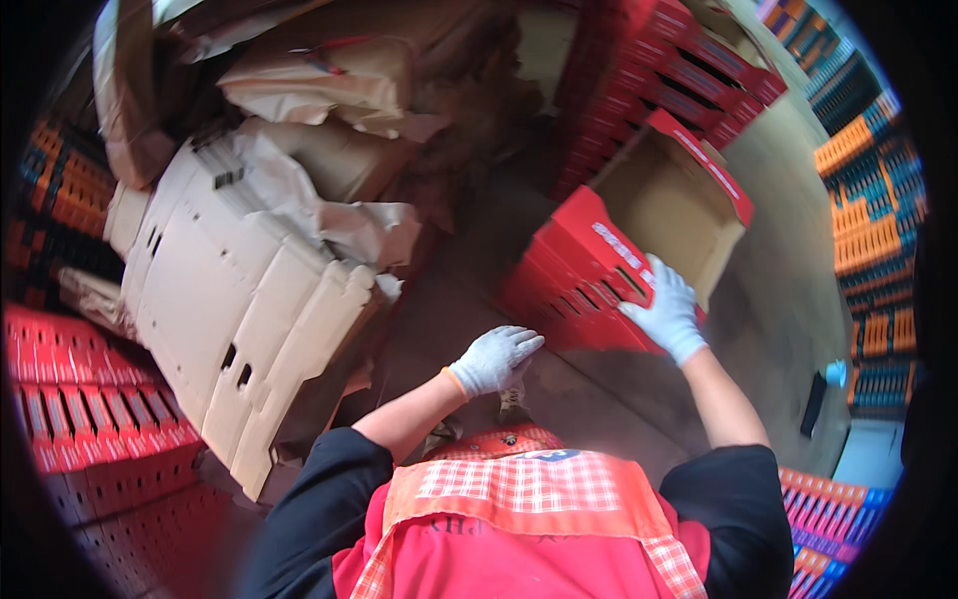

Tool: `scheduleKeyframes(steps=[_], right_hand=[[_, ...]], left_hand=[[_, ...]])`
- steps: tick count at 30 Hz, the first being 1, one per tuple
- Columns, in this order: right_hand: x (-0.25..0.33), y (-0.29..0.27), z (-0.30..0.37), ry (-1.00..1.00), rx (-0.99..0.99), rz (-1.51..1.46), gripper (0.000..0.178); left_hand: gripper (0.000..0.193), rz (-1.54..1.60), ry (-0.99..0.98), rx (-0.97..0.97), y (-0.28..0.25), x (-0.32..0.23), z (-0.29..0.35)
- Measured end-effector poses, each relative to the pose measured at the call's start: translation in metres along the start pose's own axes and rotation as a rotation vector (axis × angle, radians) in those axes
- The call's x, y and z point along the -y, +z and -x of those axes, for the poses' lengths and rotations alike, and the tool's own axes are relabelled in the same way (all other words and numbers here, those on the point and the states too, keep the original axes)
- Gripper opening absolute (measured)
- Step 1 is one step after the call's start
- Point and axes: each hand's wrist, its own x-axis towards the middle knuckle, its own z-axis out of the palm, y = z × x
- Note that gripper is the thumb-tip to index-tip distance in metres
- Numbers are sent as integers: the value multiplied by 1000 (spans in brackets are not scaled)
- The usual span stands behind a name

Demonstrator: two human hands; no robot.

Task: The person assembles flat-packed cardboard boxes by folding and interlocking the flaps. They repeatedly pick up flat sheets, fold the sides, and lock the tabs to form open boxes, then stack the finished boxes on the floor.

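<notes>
An open-topped red cardboard box [571, 268] with a brown inside is tilted in front of me, to the right of centre. My right hand [667, 311], in a pale glove, grips the box's near wall at its upper edge, by a row of slots; the thumb lies against the red outer face. My left hand [496, 359], gloved too, hovers in front of my body to the left of the box. Its fingers are stretched toward the box without touching it, and nothing shows in them.
On the left leans a stack of flat brown cardboard blanks [220, 290], with crumpled brown paper [314, 80] beyond it. Red boxes [609, 130] are piled behind the held box. More red boxes [90, 419] stand at left. Orange and teal crates [868, 240] line the far right.
</notes>
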Motion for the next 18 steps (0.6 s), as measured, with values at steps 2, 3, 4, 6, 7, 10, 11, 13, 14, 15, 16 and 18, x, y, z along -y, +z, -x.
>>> scheduleKeyframes(steps=[2, 3, 4, 6, 7, 10, 11, 13, 14, 15, 16, 18], right_hand=[[28, -11, 8, -110, -155, 29, 89], [47, -17, 13, -311, -386, -73, 72], [72, -17, 18, -390, -303, -367, 63], [132, -8, 20, -468, 72, -695, 46], [165, 0, 18, -605, 331, -727, 38], [279, 36, -17, -976, 926, -527, 36], [319, 49, -34, -1220, 847, -505, 35], [401, 77, -64, -978, 428, -828, 40], [440, 88, -83, -819, 264, -815, 47], [474, 99, -96, -741, 80, -828, 54], [503, 110, -104, -689, 32, -642, 64], [546, 125, -111, -508, 78, -372, 92]], left_hand=[[51, -68, -120, -309, -29, -7, 47], [54, -111, -221, -424, -46, -11, 76], [58, -212, -309, -564, -65, -17, 110], [66, -481, -537, -805, -102, -19, 180], [69, -656, -645, -919, -119, -17, 219], [89, -1034, -1075, -1124, -164, 10, 344], [101, -1161, -1246, -1117, -175, 25, 386], [114, -1012, -1652, -1171, -189, 59, 465], [110, -826, -1730, -1358, -197, 82, 498], [100, -442, -1662, -1574, -200, 102, 525], [91, 98, -1510, -1841, -205, 120, 547], [49, 1056, -850, -1944, -206, 141, 567]])
